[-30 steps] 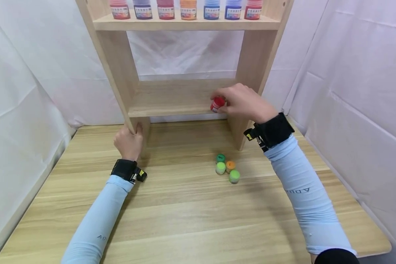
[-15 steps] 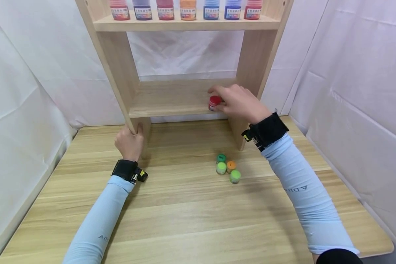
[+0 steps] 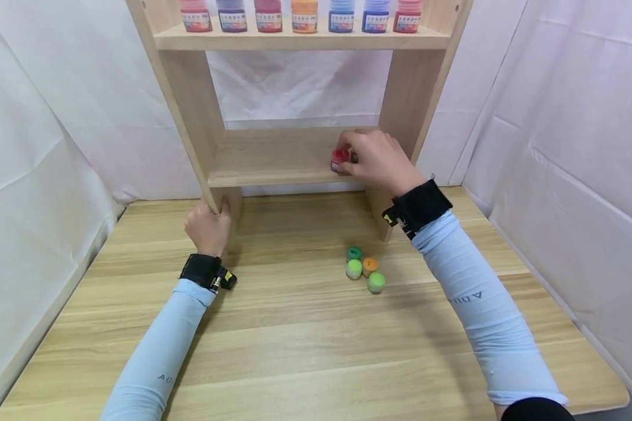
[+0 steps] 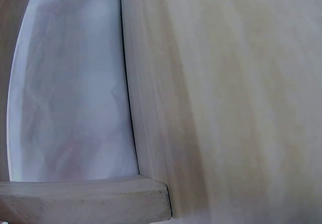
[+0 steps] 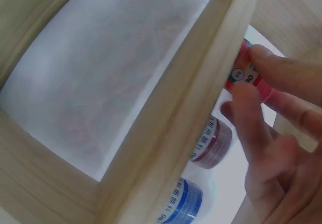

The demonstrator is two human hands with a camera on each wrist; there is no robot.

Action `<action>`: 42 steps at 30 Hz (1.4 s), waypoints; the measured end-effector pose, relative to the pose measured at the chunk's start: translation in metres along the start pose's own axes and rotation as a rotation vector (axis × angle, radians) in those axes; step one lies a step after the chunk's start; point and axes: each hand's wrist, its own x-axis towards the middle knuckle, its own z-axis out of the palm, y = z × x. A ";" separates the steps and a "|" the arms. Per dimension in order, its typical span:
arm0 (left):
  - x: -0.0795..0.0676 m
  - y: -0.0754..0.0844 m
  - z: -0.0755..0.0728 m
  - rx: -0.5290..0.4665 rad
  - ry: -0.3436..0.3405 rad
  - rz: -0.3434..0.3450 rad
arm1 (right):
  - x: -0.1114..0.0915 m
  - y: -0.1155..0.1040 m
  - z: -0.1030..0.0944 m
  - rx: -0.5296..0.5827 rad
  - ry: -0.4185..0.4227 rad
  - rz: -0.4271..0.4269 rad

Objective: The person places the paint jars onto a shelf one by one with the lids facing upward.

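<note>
My right hand (image 3: 381, 161) pinches a small red paint jar (image 3: 339, 160) at the front edge of the lower shelf (image 3: 279, 158). In the right wrist view, thumb and fingers of the right hand (image 5: 282, 153) are around the red jar (image 5: 245, 72), which stands upright on the board. Beside it sit a dark red jar (image 5: 214, 142) and a blue jar (image 5: 185, 201), mostly hidden by the hand in the head view. My left hand (image 3: 209, 228) grips the lower front edge of the rack's left side panel (image 3: 189, 117); its fingers are partly hidden behind the panel.
Several paint jars (image 3: 304, 20) line the upper shelf (image 3: 300, 41). On the wooden table (image 3: 274, 333), below the rack's right side, stand a dark green jar (image 3: 354, 253), an orange jar (image 3: 370, 266) and two light green jars (image 3: 376, 282). White cloth (image 3: 558, 146) hangs around.
My right hand has moved a little left with the red jar, which went from tilted to upright at the shelf. Its raised index finger has come down to the lid. The left hand stays put.
</note>
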 end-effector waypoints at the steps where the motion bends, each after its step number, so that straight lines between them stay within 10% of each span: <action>1: 0.000 0.000 0.000 0.002 -0.001 -0.002 | 0.001 0.000 0.001 -0.011 0.018 -0.003; 31: 0.000 0.000 -0.001 0.008 0.000 -0.024 | 0.011 0.002 0.016 -0.069 0.109 0.052; 42: -0.001 0.000 -0.001 0.012 0.011 0.001 | -0.020 0.015 -0.008 0.079 0.261 -0.009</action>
